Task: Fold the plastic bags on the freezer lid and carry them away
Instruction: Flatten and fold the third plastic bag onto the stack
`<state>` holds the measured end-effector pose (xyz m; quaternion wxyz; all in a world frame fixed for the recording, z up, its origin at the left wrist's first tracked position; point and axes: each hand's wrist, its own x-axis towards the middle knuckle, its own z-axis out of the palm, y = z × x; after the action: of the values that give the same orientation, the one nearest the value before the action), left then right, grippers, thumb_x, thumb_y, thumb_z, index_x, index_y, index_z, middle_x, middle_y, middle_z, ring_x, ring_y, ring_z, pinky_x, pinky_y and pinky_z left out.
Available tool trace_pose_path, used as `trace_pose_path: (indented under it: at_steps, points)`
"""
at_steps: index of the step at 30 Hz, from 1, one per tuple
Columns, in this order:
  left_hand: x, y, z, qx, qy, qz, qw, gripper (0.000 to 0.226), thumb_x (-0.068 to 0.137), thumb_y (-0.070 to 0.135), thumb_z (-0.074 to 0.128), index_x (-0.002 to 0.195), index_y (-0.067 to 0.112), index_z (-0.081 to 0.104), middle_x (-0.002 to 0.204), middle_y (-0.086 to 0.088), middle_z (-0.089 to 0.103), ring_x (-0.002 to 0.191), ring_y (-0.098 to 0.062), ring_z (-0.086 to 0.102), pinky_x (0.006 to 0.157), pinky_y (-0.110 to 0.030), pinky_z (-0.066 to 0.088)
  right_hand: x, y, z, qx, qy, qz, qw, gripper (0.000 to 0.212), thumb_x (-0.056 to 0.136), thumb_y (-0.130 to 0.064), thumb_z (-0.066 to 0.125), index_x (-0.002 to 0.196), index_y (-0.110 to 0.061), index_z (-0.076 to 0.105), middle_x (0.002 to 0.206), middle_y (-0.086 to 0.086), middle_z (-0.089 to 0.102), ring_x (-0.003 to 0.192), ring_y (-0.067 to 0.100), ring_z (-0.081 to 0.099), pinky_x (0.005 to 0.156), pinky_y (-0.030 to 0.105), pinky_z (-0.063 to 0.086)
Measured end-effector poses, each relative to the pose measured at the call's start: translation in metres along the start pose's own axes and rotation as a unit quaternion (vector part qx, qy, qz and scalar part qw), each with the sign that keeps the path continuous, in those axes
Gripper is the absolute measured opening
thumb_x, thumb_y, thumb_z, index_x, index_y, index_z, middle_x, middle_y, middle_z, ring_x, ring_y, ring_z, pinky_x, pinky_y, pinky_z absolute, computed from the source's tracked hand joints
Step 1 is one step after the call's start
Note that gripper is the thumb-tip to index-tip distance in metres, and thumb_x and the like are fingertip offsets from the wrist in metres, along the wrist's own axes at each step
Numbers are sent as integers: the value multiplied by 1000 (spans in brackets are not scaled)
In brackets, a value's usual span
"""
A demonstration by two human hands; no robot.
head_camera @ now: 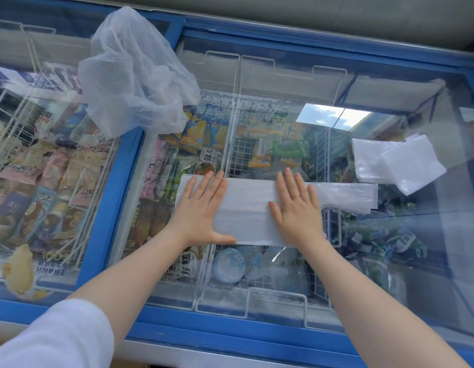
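A white plastic bag [247, 208], folded into a long flat strip, lies on the glass freezer lid [270, 123]. My left hand [201, 211] presses flat on its left end with fingers straight and spread. My right hand [297, 208] presses flat on the strip right of its middle; the strip's thinner right end [350, 195] sticks out past it. Folded white bags [397, 163] lie in a small stack at the right. A crumpled translucent bag [135, 75] sits at the upper left, over the blue frame between the lids.
Blue frames [119, 197] edge the sliding glass lids. Under the glass are wire baskets with packaged ice creams. The freezer's front edge [230, 333] runs below my forearms. A grey wall lies behind the freezer.
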<state>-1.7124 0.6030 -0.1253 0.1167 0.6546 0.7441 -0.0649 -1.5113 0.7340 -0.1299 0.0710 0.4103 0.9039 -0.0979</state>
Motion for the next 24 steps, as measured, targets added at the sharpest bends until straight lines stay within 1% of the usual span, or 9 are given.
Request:
trace_pose_path:
  at_steps: [4,7,9,11,13,16,19,21,24]
  points:
    - [-1,-1,-4,1,-13,13,1000,117,57,92,26,143,28,-20,152,-2,-24,140,-21,-22,113,-47,-14,-15,45,-7,5,-14,86,996,80,79,-63,-6,148,-22,-10,157,-2,-13,144,16,-11,116,36,-7]
    - [-2,-4,-7,9,-21,24,999,110,56,92,22,139,38,-25,150,0,-29,138,-20,-26,112,-47,-15,-25,62,-10,0,-15,143,990,85,82,-71,4,149,-21,-9,157,0,-15,144,18,-13,116,41,-8]
    - [-4,-1,-11,16,-32,15,999,114,55,94,18,140,34,-26,152,-1,-27,138,-20,-27,111,-46,-17,-30,68,-14,-4,-28,156,987,88,82,-77,13,149,-25,-10,157,-1,-17,144,21,-13,116,45,-10]
    - [-4,12,-18,26,-35,-1,999,118,53,95,2,142,21,-25,152,-3,-28,137,-19,-29,110,-43,-20,-31,71,-21,-18,-40,148,988,94,77,-82,17,149,-28,-9,157,-2,-16,145,24,-12,115,47,-10]
    - [2,42,-25,-15,-1,-21,1000,112,60,89,-6,144,17,-19,150,-1,-29,138,-19,-27,109,-39,-22,-29,73,-30,-34,-46,135,989,103,70,-88,20,149,-27,-6,158,-1,-11,145,27,-6,114,48,-10]
    - [24,104,-30,-97,35,-31,994,81,84,71,13,146,25,-13,152,2,-25,141,-19,-20,111,-38,-18,-24,75,-42,-37,-54,119,991,112,64,-91,28,150,-25,1,158,3,-3,145,30,0,115,49,-7]
    - [46,151,-22,-109,14,-34,993,79,89,65,25,147,24,-9,154,-1,-22,141,-19,-20,111,-38,-17,-18,81,-48,-51,-51,98,993,112,63,-90,35,149,-22,9,158,7,6,145,27,1,116,49,-6]
    - [52,162,-14,-95,7,-39,995,81,87,68,27,147,28,-8,155,0,-20,141,-21,-20,111,-40,-18,-14,87,-50,-60,-30,68,995,106,67,-86,39,146,-17,19,154,11,17,144,25,10,115,48,-3]
    - [53,162,-10,-63,4,-32,997,85,80,75,30,146,37,-6,155,1,-18,142,-24,-19,111,-45,-16,-5,98,-51,-52,25,6,998,84,71,-75,49,125,-10,43,131,13,44,125,29,39,109,44,23]
